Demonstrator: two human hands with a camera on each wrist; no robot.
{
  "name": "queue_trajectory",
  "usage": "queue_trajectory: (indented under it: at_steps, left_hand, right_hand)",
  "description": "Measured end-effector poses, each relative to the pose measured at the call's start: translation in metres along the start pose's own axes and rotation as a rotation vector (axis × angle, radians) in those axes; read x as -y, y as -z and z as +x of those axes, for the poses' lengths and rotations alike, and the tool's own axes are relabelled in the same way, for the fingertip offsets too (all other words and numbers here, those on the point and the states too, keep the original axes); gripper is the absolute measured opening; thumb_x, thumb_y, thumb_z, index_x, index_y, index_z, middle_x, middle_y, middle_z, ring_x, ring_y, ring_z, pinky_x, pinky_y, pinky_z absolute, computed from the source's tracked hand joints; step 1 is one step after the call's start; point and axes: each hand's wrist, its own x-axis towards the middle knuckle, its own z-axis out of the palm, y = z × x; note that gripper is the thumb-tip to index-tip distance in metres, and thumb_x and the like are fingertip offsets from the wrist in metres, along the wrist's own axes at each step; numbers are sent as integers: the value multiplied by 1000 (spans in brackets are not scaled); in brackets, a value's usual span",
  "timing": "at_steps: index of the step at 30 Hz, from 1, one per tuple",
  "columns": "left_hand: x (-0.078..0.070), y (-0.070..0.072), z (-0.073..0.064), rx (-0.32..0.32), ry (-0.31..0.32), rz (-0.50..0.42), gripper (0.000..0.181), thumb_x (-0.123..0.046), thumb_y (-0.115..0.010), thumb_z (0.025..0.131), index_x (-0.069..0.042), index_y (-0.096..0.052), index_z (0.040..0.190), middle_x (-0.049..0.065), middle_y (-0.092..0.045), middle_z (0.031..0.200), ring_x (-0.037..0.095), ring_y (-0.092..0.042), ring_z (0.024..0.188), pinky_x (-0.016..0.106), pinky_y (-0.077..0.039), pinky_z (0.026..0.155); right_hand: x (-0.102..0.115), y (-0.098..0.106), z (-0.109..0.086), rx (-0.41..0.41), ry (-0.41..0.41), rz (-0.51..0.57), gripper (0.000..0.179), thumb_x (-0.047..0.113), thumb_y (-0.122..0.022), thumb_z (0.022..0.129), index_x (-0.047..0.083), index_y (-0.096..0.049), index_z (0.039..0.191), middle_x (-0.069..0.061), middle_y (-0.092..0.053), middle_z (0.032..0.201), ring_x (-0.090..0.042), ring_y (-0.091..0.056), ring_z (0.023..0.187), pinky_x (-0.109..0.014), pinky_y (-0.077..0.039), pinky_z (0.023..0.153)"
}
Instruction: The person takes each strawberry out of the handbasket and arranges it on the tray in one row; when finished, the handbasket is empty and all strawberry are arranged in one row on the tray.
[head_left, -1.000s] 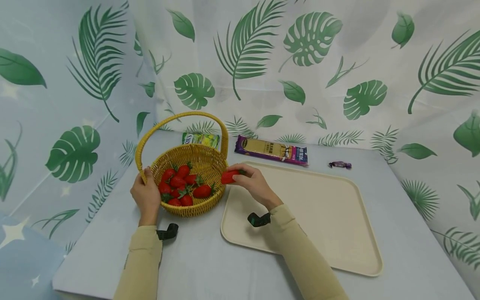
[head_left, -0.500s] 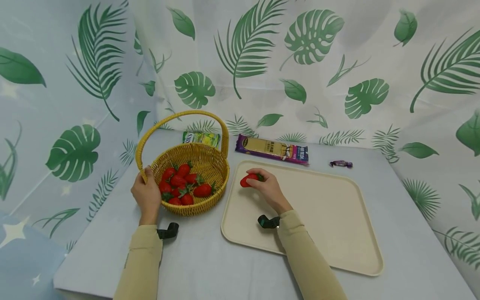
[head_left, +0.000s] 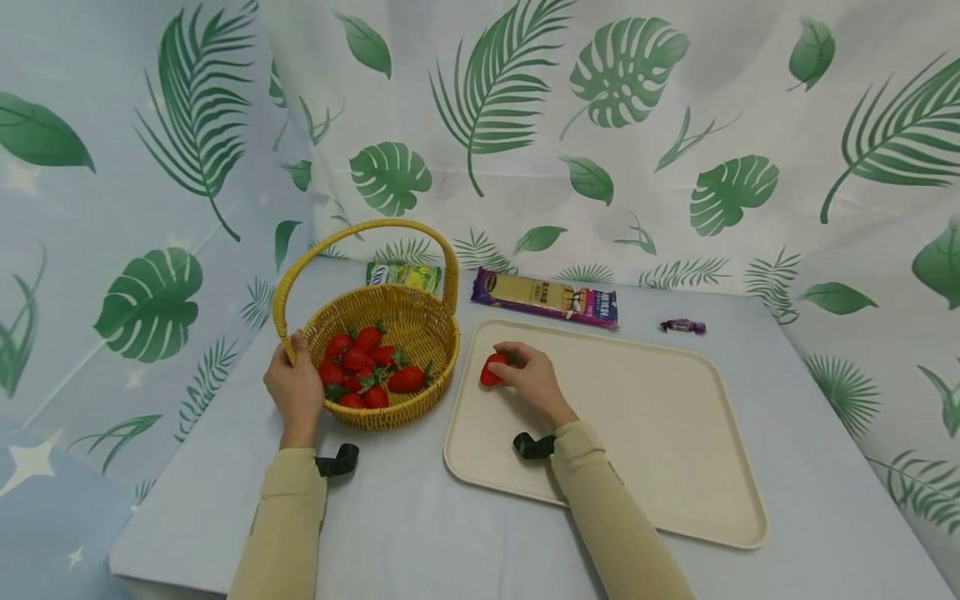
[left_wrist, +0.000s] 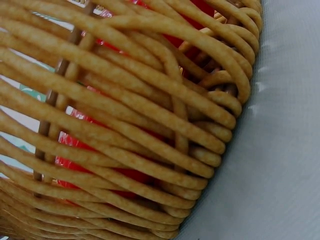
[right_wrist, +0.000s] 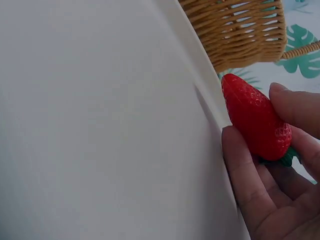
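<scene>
My left hand (head_left: 295,385) grips the left end of the handle of a yellow wicker basket (head_left: 390,412), right at the rim. Several red strawberries (head_left: 357,360) with green tops lie in the basket's left and front part. In the left wrist view the woven wall (left_wrist: 125,110) fills most of the picture, red showing through its gaps. My right hand (head_left: 534,381) pinches one strawberry (right_wrist: 256,117) between thumb and fingers, over the left part of a cream tray (head_left: 637,417). The right wrist view shows its tip pointing away from the palm and its green top near the fingers.
Behind the basket lies a green and yellow packet (head_left: 405,277). A long purple and gold packet (head_left: 545,297) lies beyond the tray's back edge, and a small purple wrapped candy (head_left: 683,327) is to its right. A leaf-printed curtain (head_left: 517,192) closes off the back.
My right hand has carried the strawberry from the basket's right rim rightward over the tray, then lowered it slightly, its tip turning downward. The left hand keeps its hold on the basket.
</scene>
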Motion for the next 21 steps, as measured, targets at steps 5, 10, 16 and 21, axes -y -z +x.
queue_trajectory:
  at_steps: [5,10,16,21]
  left_hand:
    - [0,0,0,6,6,-8,56,-50,-46,101,-2,-68,121,23,-67,101,19,-45,77,31,-30,70]
    - [1,-1,1,3,-7,-8,55,-49,-46,101,-3,-67,123,21,-68,107,19,-45,77,31,-30,71]
    - [1,-1,1,-2,-14,-3,54,-48,-46,102,-3,-67,123,18,-68,114,18,-49,82,30,-32,73]
    - [1,-1,0,-4,-10,-6,56,-49,-46,101,-1,-68,120,21,-67,106,18,-46,78,30,-30,71]
  right_hand:
    - [-1,-4,1,-19,-3,-70,36,12,-74,88,2,-67,121,-18,-69,110,-16,-66,82,-25,-52,63]
    - [-5,-7,3,-15,18,-158,32,16,-74,89,6,-69,118,-14,-71,104,-14,-64,72,-27,-50,56]
    - [-5,-10,5,5,51,-211,27,19,-74,89,9,-72,114,-11,-68,107,-20,-66,84,-27,-51,63]
    - [-5,-13,8,26,95,-207,26,14,-75,88,6,-72,113,-14,-59,115,-28,-67,98,-28,-53,73]
